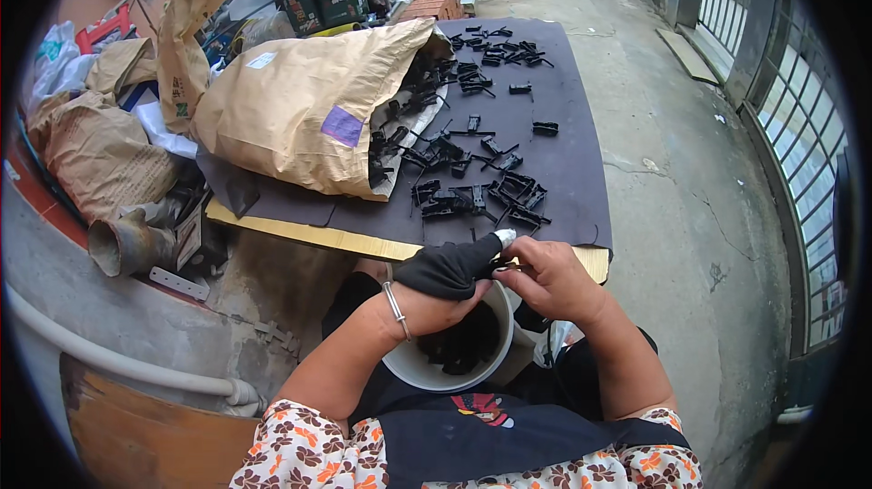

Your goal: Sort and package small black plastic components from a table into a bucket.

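Note:
My left hand [449, 282], in a black fingerless covering with a white wrap on one fingertip, meets my right hand [542, 280] above a bucket. Between their fingertips is a small black plastic part [501, 264], mostly hidden by the fingers. Both hands are closed on it. Right below, the light grey bucket [406, 367] holds a dark heap of similar black pieces [461, 344]. On the table beyond my hands lie several loose black plastic parts [454, 199] with thin arms. More of them spill from the mouth of a large brown paper sack [291, 117] lying on its side.
The dark-covered table [577, 180] has a yellow front edge. Crumpled brown sacks [104, 158] and a rusty metal pipe piece [127, 244] are piled at the left. Boxes and red bricks [431, 4] stand behind the table. A barred gate [799, 162] lines the right wall.

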### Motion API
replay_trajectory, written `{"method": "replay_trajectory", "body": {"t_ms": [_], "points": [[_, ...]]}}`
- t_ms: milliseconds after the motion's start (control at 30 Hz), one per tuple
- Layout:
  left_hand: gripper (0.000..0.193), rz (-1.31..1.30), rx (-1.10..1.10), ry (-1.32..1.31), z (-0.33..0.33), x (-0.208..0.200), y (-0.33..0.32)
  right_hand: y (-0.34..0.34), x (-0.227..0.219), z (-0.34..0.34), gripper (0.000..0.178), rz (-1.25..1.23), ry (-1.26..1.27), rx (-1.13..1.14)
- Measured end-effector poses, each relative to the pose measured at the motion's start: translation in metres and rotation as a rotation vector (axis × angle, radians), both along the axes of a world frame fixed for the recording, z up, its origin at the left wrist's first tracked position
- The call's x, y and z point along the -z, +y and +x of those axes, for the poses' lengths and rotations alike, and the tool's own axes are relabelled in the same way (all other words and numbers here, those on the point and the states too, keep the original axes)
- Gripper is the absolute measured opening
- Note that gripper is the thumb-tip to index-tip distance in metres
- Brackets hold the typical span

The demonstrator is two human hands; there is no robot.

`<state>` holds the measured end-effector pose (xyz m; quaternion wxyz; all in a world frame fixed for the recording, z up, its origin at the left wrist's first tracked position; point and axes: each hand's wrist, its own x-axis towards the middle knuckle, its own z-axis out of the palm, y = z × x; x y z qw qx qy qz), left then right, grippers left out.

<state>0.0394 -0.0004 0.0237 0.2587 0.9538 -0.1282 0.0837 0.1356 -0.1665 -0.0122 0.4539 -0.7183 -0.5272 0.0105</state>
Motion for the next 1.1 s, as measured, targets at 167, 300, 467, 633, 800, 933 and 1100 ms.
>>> {"method": "replay_trajectory", "body": {"t_ms": [167, 300, 467, 633, 800, 933, 1100], "points": [[0.035, -0.475, -0.084, -0.091, -0.002, 0.02, -0.001, -0.003, -0.014, -0.007, 0.034, 0.146, 0.207, -0.002], [0.032, -0.608, -0.186, 0.025, -0.006, 0.02, -0.009, 0.005, -0.023, -0.02, 0.032, 0.302, -0.055, -0.209], [0.032, -0.889, -0.133, 0.316, -0.013, 0.012, -0.013, 0.011, -0.002, -0.02, 0.016, 0.301, 0.438, 0.094], [0.033, -0.638, -0.184, 0.01, -0.013, 0.022, -0.016, 0.007, -0.01, -0.017, 0.017, 0.177, 0.615, -0.012], [0.033, -0.661, -0.229, -0.012, -0.011, 0.029, -0.019, 0.007, -0.006, -0.015, 0.021, 0.095, 0.272, -0.044], [0.033, -0.415, -0.208, -0.192, -0.012, 0.025, -0.022, 0.008, -0.006, -0.017, 0.019, -0.031, 0.272, 0.026], [0.035, -0.195, -0.24, -0.259, -0.013, 0.016, -0.027, 0.021, 0.016, -0.023, 0.025, 0.169, 0.524, 0.002]]}}
